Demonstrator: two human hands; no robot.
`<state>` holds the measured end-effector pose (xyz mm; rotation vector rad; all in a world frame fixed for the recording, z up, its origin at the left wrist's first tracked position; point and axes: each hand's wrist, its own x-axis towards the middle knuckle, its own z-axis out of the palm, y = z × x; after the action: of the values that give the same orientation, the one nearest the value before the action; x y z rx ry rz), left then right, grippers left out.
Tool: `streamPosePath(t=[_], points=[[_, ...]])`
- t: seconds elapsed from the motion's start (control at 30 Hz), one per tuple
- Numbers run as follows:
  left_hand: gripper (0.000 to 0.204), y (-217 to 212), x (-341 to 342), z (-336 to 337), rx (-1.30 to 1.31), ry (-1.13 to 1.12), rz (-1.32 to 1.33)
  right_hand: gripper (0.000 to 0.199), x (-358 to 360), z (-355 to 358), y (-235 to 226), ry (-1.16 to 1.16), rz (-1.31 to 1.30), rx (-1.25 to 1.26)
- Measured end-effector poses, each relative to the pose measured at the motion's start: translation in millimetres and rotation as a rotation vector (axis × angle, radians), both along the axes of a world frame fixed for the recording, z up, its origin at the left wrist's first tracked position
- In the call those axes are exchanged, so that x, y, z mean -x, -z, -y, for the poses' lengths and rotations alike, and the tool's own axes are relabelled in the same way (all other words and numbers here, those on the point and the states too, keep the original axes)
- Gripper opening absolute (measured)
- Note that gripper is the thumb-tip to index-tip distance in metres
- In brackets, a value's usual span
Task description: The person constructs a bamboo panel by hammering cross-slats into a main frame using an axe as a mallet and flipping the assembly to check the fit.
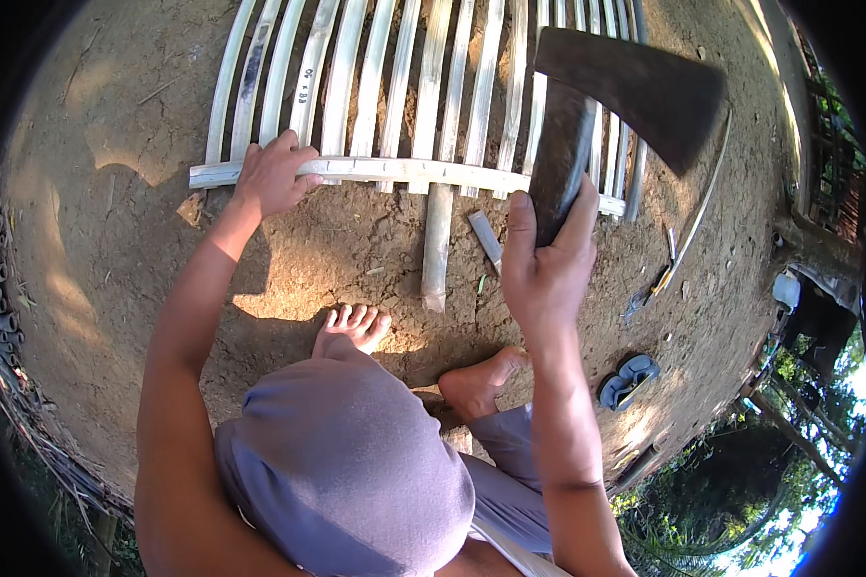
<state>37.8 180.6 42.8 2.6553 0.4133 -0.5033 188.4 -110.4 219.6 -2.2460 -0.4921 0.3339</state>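
A person squatting barefoot on packed earth raises a hatchet [614, 106] in the right hand [546, 260], fingers wrapped tight around its dark handle, the blade lifted above a panel of split bamboo slats [423, 77] lying flat on the ground. The left hand [273, 175] presses down on the pale crosspiece [394, 170] laid across the slats' near ends, palm flat and fingers curled over it. The slats already lie in a row under the crosspiece; one longer pole [437, 240] juts past it towards the feet, and a short offcut [485, 238] lies beside it, so fastening or trimming seems unfinished
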Motion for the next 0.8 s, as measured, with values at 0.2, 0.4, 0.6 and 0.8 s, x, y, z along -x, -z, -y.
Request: streamPosePath(t=[0.2, 0.4, 0.6, 0.8], points=[[0.037, 2.1, -2.5, 0.8, 0.012, -0.027, 0.051, 0.05, 35.7, 76.1, 108.0, -0.155, -0.244, 0.533], [0.036, -31.2, 1.1, -13.9, 0.006, -0.015, 0.033, 0.046, 22.4, 60.8, 41.5, 0.088, -0.33, 0.308], [0.035, -7.2, 13.2, -29.9, -0.029, -0.004, 0.024, 0.044, 2.3, 56.2, 17.4, 0.121, -0.33, 0.253], [0.045, -9.3, 15.6, -26.3, -0.075, -0.033, -0.086, 0.041, -17.3, 12.3, -21.2, 0.066, -0.026, -0.073]])
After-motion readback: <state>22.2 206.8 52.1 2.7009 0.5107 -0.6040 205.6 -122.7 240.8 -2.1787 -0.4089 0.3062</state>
